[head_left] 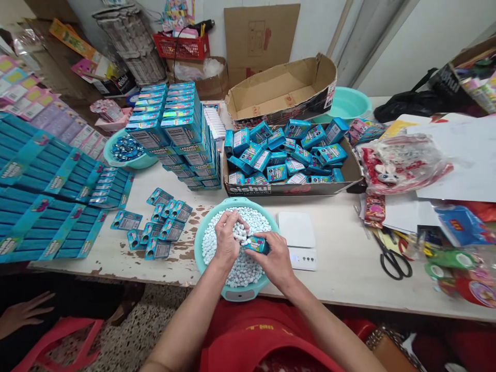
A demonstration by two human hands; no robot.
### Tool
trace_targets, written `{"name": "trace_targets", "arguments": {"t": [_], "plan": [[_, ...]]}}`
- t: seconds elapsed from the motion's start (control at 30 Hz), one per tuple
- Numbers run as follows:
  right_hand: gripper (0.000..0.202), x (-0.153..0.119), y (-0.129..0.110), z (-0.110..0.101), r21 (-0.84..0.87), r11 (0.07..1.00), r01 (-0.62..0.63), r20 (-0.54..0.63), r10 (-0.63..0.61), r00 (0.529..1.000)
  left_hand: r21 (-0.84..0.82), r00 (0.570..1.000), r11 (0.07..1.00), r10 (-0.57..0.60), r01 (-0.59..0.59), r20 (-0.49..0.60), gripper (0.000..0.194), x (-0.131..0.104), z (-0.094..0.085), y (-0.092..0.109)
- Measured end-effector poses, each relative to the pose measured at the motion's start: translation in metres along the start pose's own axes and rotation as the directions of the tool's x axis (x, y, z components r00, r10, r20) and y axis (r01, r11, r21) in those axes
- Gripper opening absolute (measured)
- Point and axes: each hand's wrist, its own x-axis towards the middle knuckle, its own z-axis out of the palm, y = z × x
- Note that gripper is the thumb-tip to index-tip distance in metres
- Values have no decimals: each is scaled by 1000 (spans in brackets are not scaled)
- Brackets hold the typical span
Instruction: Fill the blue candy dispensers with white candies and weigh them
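In the head view, my right hand [278, 259] grips a small blue candy box [257, 245] on its side over a turquoise basin [199, 247]. My left hand [228, 238] is cupped around several white candies [241, 232] at the end of that box. More of the same white candies [244, 271] fill the basin below both hands. Several small blue boxes [170, 229] lie loosely on the table left of the basin, some with a round opening showing. Behind the basin, a black carton [279, 189] marked "eishui" holds many more blue boxes.
A white scale [304, 258] stands right of the basin. Tall stacks of blue boxes [182, 129] rise at the back left, beside a bowl [144, 161] of shiny blue pieces. Scissors [391, 258] and packets lie on the right. Another person's hand [28, 312] shows at the lower left.
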Motion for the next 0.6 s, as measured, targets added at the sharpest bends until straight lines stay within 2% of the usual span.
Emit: {"name": "trace_targets", "arguments": {"t": [0.1,0.23,0.6], "plan": [[30,-1,1,-2,18,1000,-21,-10,21,1000,6,999,999,-37,37,-3,26,0,2,1],[30,-1,1,-3,32,999,-37,-14,38,999,54,999,998,-7,9,-36,26,0,4,1],[34,-1,3,-8,72,993,-90,13,90,996,32,1000,999,0,-1,13,28,-5,10,2]]}}
